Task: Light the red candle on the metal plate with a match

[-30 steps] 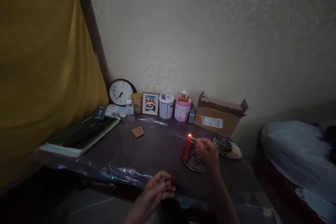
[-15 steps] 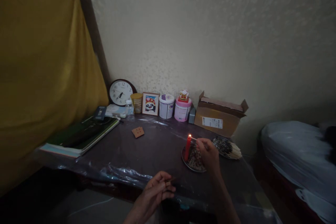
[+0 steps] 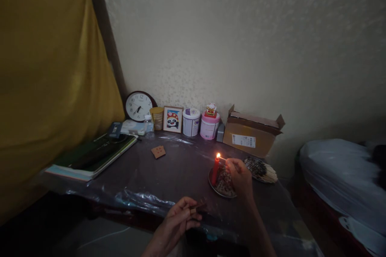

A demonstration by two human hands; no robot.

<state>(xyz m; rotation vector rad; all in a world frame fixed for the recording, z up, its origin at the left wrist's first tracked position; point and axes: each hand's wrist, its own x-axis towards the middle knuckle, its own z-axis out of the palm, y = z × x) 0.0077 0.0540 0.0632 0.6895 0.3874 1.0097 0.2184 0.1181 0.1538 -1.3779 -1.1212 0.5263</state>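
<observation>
A lit red candle stands on a small metal plate on the dark plastic-covered table. My right hand pinches a thin stick whose tip is at the candle flame. My left hand hovers near the table's front edge, fingers closed on a small dark item, perhaps a matchbox. A pile of sticks lies just right of the plate.
Along the wall stand a clock, a framed picture, two tubs, and an open cardboard box. Books lie at the left, a small brown card mid-table. A yellow curtain hangs left; a plastic-covered bundle sits right.
The flame at the stick tip looks a little brighter. Both hands stay nearly where they were.
</observation>
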